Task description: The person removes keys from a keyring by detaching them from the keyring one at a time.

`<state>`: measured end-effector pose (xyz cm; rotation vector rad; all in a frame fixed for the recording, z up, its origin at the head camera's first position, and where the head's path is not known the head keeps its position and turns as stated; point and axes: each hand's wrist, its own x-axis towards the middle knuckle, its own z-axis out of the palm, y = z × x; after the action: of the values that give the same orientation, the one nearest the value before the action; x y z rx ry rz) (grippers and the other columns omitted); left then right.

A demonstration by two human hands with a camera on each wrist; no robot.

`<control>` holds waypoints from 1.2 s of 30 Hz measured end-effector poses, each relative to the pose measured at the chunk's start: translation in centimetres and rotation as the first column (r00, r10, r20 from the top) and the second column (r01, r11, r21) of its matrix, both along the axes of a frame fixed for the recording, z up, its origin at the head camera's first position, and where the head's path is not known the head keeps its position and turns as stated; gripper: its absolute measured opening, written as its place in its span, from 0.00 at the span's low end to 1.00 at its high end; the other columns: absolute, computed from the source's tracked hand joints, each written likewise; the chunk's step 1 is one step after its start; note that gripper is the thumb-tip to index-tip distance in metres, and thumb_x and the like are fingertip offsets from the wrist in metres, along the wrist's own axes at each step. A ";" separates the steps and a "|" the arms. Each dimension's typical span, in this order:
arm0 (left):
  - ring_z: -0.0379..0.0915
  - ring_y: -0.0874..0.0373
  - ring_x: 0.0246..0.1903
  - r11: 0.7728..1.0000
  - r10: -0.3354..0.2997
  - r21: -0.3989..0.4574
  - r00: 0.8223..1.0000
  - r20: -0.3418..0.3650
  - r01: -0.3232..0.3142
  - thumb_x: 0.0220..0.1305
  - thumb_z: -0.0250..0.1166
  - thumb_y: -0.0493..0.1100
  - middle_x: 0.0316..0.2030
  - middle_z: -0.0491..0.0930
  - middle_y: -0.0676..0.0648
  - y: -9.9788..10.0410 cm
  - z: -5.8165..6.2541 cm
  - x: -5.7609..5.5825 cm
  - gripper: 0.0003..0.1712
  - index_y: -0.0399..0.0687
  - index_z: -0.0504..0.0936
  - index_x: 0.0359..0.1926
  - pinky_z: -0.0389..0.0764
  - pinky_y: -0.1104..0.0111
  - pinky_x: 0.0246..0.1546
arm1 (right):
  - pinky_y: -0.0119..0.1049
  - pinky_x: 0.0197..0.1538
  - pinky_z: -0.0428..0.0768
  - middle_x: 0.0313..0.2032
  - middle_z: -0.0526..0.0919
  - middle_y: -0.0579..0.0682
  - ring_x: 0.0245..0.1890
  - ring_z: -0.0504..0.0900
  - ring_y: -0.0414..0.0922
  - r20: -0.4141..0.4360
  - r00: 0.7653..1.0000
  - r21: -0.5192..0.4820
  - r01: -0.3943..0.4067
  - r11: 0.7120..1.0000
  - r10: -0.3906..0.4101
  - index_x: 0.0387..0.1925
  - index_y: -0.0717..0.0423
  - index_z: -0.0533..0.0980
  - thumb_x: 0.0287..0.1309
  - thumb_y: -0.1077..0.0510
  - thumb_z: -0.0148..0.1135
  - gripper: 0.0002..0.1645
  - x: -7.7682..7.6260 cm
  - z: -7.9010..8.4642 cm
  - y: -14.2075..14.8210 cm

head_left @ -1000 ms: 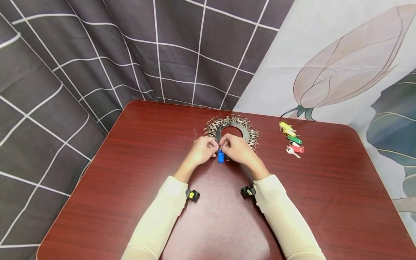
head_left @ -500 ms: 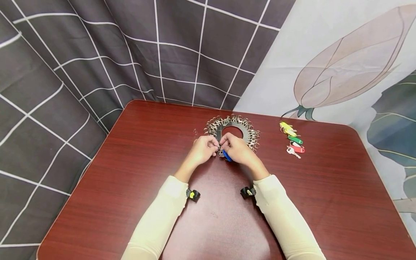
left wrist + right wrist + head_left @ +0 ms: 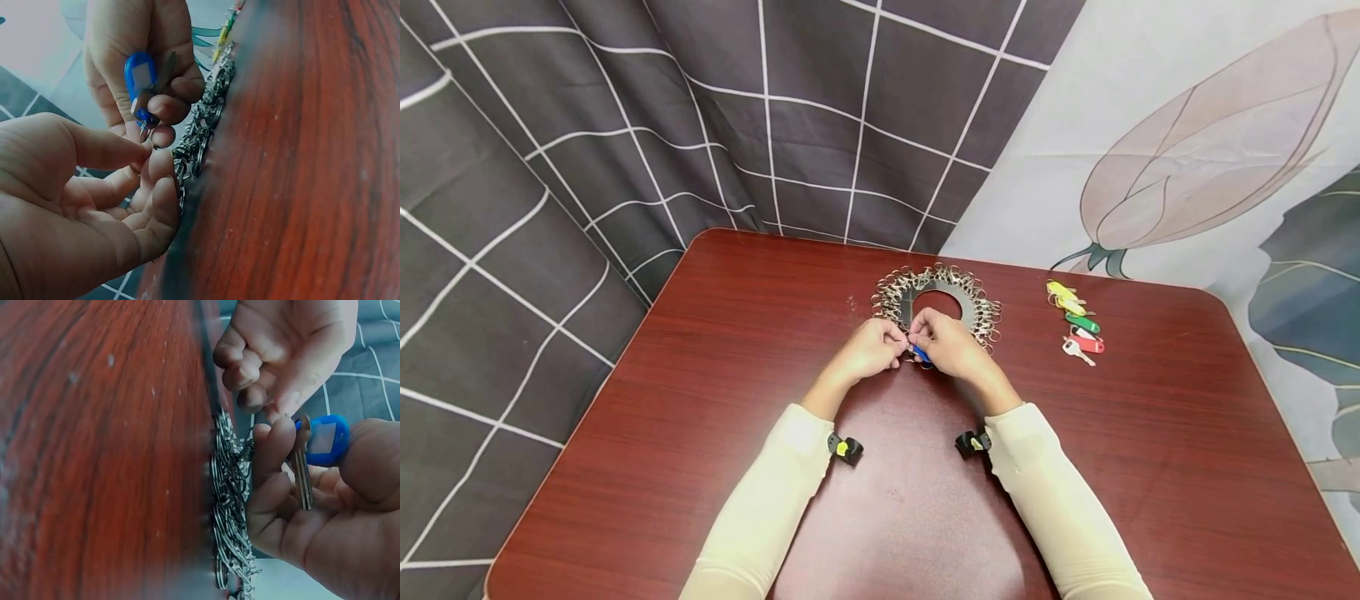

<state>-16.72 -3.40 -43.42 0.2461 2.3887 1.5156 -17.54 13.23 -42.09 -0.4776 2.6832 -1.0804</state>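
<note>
Both hands meet over the near edge of a flat grey ring plate [image 3: 967,310], its rim lined with metal clasps and split rings. My left hand [image 3: 871,348] pinches with thumb and forefinger at a small key ring [image 3: 144,133]. Opposite it, my right hand [image 3: 947,343] holds a blue key tag [image 3: 339,439] with a white label. A metal key [image 3: 303,478] hangs beside the tag, lying across the right fingers. Fingertips partly hide the key ring and whatever it meets at the plate. In the right wrist view the clustered split rings [image 3: 228,512] lie right beside the right fingers.
To the right on the dark red table [image 3: 1150,433] lie keys with yellow tags [image 3: 1063,293], a green tag [image 3: 1081,322] and a red tag [image 3: 1086,342]. A grid-patterned curtain [image 3: 820,142] and a flower-printed cloth [image 3: 1037,167] hang behind the far edge.
The blue key tag hung straight down between the hands; it has swung right and tucked against the right hand. The left fingers have shifted slightly toward the right. The plate stays put.
</note>
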 end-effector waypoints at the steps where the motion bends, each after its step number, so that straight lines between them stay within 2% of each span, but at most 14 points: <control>1: 0.76 0.56 0.19 1.000 -0.003 0.016 1.000 0.016 0.003 0.62 0.60 0.31 0.26 0.83 0.37 0.0 0.0 0.0 0.05 0.32 0.81 0.37 0.75 0.72 0.19 | 0.37 0.32 0.75 0.25 0.82 0.51 0.24 0.78 0.42 -0.014 1.000 0.013 0.000 1.000 0.000 0.35 0.57 0.74 0.65 0.61 0.57 0.03 0.0 0.0 0.0; 4: 0.73 0.59 0.18 0.998 -0.009 0.054 0.999 0.046 0.007 0.63 0.59 0.32 0.27 0.82 0.35 -0.1 0.0 -0.1 0.08 0.29 0.81 0.38 0.76 0.70 0.19 | 0.37 0.30 0.75 0.24 0.83 0.50 0.23 0.76 0.43 -0.049 0.999 0.050 0.005 0.999 -0.002 0.34 0.55 0.76 0.66 0.59 0.57 0.05 0.0 0.3 0.0; 8: 0.73 0.59 0.19 0.997 -0.004 0.073 0.999 0.046 0.001 0.63 0.58 0.31 0.28 0.82 0.34 -0.2 0.0 -0.2 0.08 0.29 0.81 0.39 0.76 0.70 0.20 | 0.38 0.31 0.77 0.25 0.84 0.49 0.24 0.78 0.42 -0.091 0.995 0.101 -0.037 0.994 0.046 0.35 0.54 0.79 0.65 0.55 0.58 0.08 0.0 0.6 0.1; 13: 0.75 0.56 0.20 0.996 0.000 0.091 1.000 0.021 -0.002 0.62 0.59 0.30 0.24 0.81 0.39 -0.3 0.0 -0.2 0.06 0.29 0.80 0.38 0.78 0.70 0.22 | 0.41 0.37 0.82 0.29 0.86 0.49 0.31 0.81 0.43 -0.151 0.979 0.151 -0.113 0.982 0.136 0.38 0.54 0.80 0.53 0.49 0.68 0.15 0.2 0.7 0.4; 17: 0.75 0.55 0.21 0.997 -0.004 0.079 1.000 -0.008 0.005 0.63 0.59 0.30 0.23 0.80 0.40 -0.2 0.1 -0.2 0.06 0.29 0.81 0.36 0.76 0.72 0.21 | 0.42 0.36 0.81 0.30 0.85 0.51 0.30 0.80 0.46 -0.211 0.965 0.211 -0.113 0.971 0.159 0.39 0.56 0.79 0.49 0.55 0.69 0.15 0.4 1.0 0.2; 23: 0.77 0.53 0.22 0.998 -0.002 0.061 0.999 -0.034 0.004 0.63 0.59 0.30 0.26 0.82 0.37 0.0 -0.2 -0.2 0.05 0.31 0.81 0.35 0.77 0.72 0.22 | 0.44 0.35 0.81 0.30 0.83 0.54 0.31 0.79 0.50 -0.240 0.953 0.297 -0.109 0.949 0.185 0.36 0.59 0.78 0.47 0.63 0.64 0.10 0.5 1.1 -0.1; 27: 0.77 0.53 0.23 0.999 -0.004 0.047 0.999 -0.041 0.006 0.64 0.59 0.31 0.28 0.83 0.36 0.1 -0.2 -0.3 0.06 0.31 0.82 0.35 0.76 0.74 0.22 | 0.47 0.35 0.81 0.28 0.81 0.53 0.32 0.80 0.51 -0.284 0.932 0.347 -0.119 0.930 0.225 0.32 0.59 0.76 0.48 0.64 0.65 0.07 0.5 0.9 -0.2; 30: 0.77 0.54 0.22 0.999 -0.006 0.037 0.999 -0.042 0.008 0.64 0.59 0.31 0.29 0.83 0.34 0.0 -0.1 -0.3 0.06 0.31 0.82 0.36 0.74 0.75 0.21 | 0.46 0.34 0.81 0.28 0.81 0.52 0.31 0.80 0.50 -0.327 0.911 0.346 -0.133 0.929 0.252 0.31 0.59 0.76 0.50 0.64 0.65 0.05 0.4 0.8 -0.1; 32: 0.77 0.53 0.22 1.000 -0.004 0.026 0.999 -0.053 0.005 0.64 0.59 0.32 0.28 0.83 0.34 0.0 -0.1 -0.4 0.06 0.31 0.82 0.36 0.74 0.75 0.20 | 0.44 0.35 0.82 0.29 0.83 0.52 0.31 0.80 0.49 -0.352 0.896 0.325 -0.153 0.933 0.270 0.32 0.59 0.78 0.52 0.65 0.63 0.03 0.4 0.8 0.0; 36: 0.79 0.51 0.23 1.000 0.020 -0.003 0.996 -0.082 -0.020 0.64 0.61 0.32 0.26 0.83 0.37 -0.2 -0.1 -0.4 0.05 0.34 0.82 0.37 0.75 0.73 0.21 | 0.44 0.42 0.83 0.33 0.86 0.53 0.35 0.83 0.48 -0.388 0.870 0.300 -0.193 0.934 0.304 0.38 0.59 0.82 0.58 0.65 0.62 0.06 0.3 0.8 0.3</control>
<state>-17.13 -3.61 -43.47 0.2895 2.4635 1.5382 -17.20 13.50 -41.24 -1.0907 2.9526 -0.5981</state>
